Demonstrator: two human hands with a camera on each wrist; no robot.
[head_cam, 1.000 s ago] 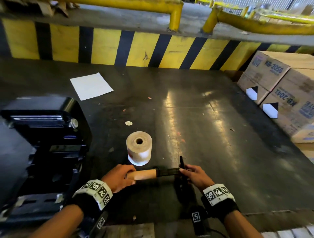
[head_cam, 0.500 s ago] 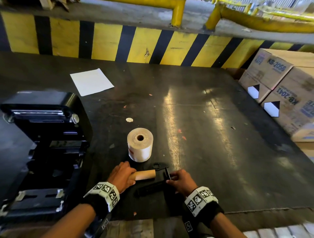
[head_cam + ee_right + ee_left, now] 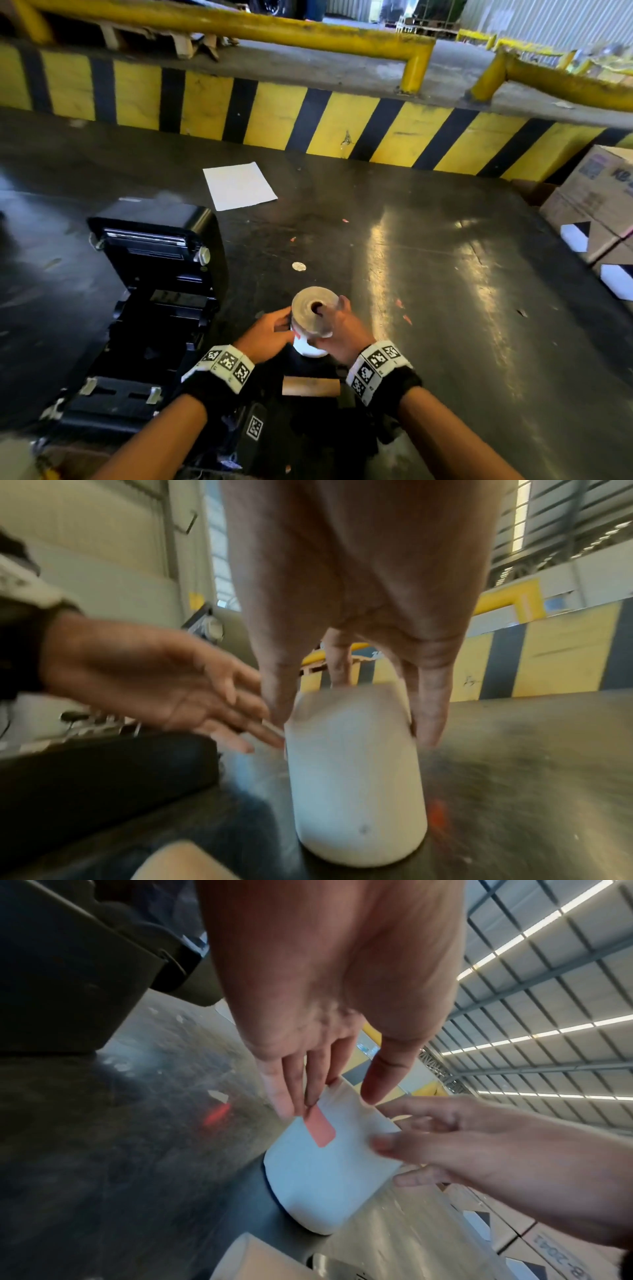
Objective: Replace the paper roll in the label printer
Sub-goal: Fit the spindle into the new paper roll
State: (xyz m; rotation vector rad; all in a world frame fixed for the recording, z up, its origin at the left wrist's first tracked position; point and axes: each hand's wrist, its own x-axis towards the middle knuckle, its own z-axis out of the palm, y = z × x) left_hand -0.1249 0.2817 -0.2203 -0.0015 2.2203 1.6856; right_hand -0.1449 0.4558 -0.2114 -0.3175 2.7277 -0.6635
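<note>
The new paper roll point(image 3: 312, 318) stands on its flat end on the dark surface point(image 3: 428, 308), so its long line points up and its hole faces the head camera. It sits just to the right of the open label printer point(image 3: 150, 308), close to the person.

Both hands are at the roll. The right hand point(image 3: 337, 330) has its fingers point(image 3: 430, 710) and thumb down both sides of the roll and holds it. The left hand point(image 3: 269, 334) comes in from the printer side. Its fingers point(image 3: 291, 1085) are nearly straight and spread, and the tips touch the roll's side right by a small red tape strip point(image 3: 320, 1130). They hold nothing that I can see.

So the right hand has the roll, and the left hand is the one nearer the printer. I think the tape has to come off so the paper end is free. Then the roll must tip from standing up to lying sideways to fit in the printer's open bay.

The empty brown core point(image 3: 311, 386) lies on its side just in front of the roll, between the wrists.
</note>
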